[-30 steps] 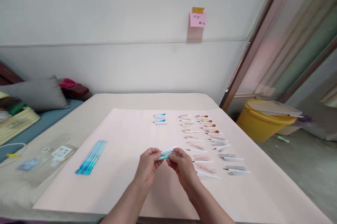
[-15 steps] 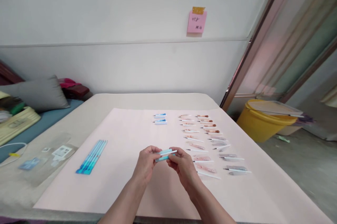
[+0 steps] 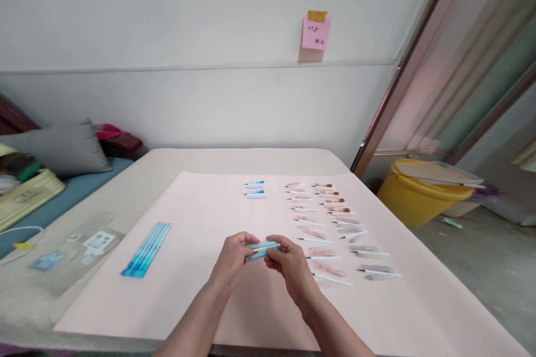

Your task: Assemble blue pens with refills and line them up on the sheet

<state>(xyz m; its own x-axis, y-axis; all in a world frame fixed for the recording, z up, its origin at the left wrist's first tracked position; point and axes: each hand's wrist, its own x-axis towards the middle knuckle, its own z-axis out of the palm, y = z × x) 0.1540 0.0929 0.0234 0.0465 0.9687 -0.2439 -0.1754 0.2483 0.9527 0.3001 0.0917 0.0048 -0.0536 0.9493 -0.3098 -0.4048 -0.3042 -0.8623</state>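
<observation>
Above the front middle of the sheet, my left hand (image 3: 235,256) and my right hand (image 3: 288,259) are close together, fingers closed in pinches. Between them they hold the light-blue parts of a pen (image 3: 258,255), with a thin white refill (image 3: 268,247) lying along them. Fingers hide the ends, so which hand grips which piece is partly unclear. Left of my hands, several blue capped pens (image 3: 147,251) lie side by side. Farther back, two taken-apart blue pens (image 3: 254,194) rest with their refills beside them.
Right of my hands, several taken-apart pens with pinkish (image 3: 312,232), brown-capped (image 3: 333,200) and greyish (image 3: 374,269) barrels lie in two columns on the pale pink sheet (image 3: 201,206). Clear plastic packaging (image 3: 98,241) lies at left. A yellow bin (image 3: 412,195) stands beyond the table's right side.
The white refill has shifted slightly left and now lies closer along the light-blue parts. My right hand has moved a little toward my left. The laid-out pens stay put.
</observation>
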